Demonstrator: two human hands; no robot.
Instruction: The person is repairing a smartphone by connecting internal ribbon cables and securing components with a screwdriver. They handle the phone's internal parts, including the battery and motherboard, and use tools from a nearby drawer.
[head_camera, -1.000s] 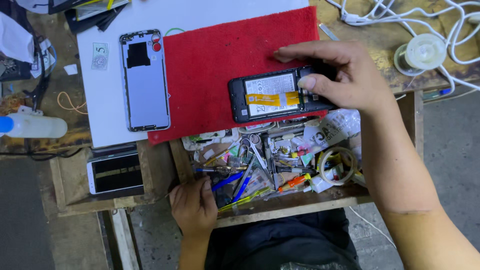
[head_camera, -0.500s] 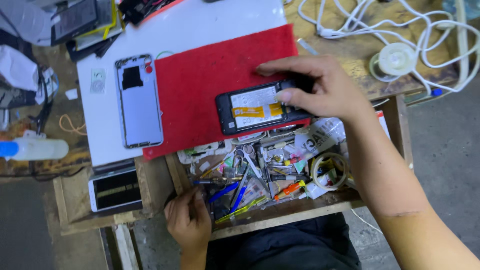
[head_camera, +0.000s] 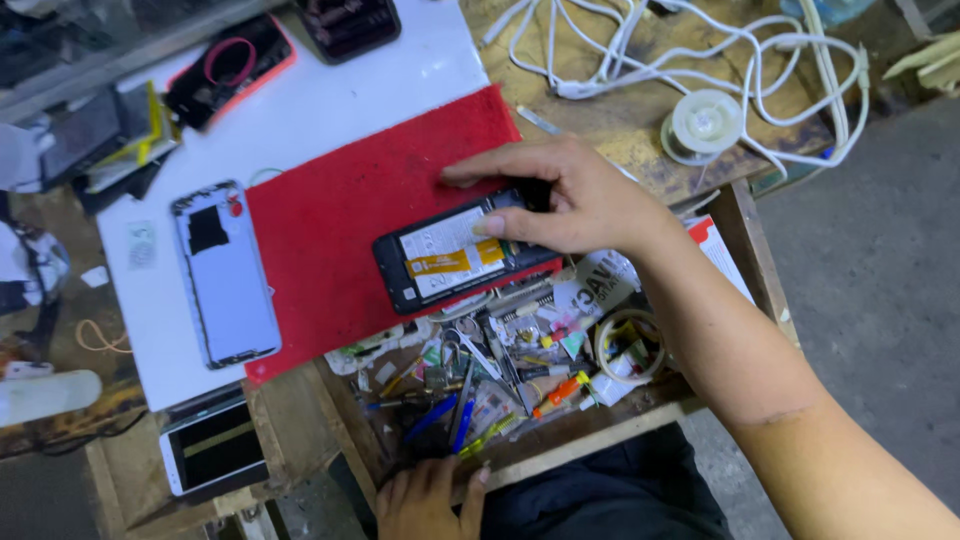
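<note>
Pinning the opened phone (head_camera: 462, 260) flat on the red mat (head_camera: 350, 220), the right hand (head_camera: 570, 200) presses its top end; thin, light, fragile, best held by its edges. The left hand (head_camera: 430, 495) rests loosely curled at the drawer (head_camera: 560, 450), holding nothing.

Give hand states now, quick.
Left hand: open, fingers resting at the tool drawer edge.
Right hand: pressing down on the opened phone, not lifting it.

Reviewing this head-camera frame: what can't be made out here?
- Opened phone, head view: its right end is covered by the right hand.
- Left hand: partly cut off by the bottom edge; whether it grips anything in the drawer cannot be told.
- Small tools in the drawer: too small and jumbled to identify.
- Devices at the top left: cut off, blurred.
</note>
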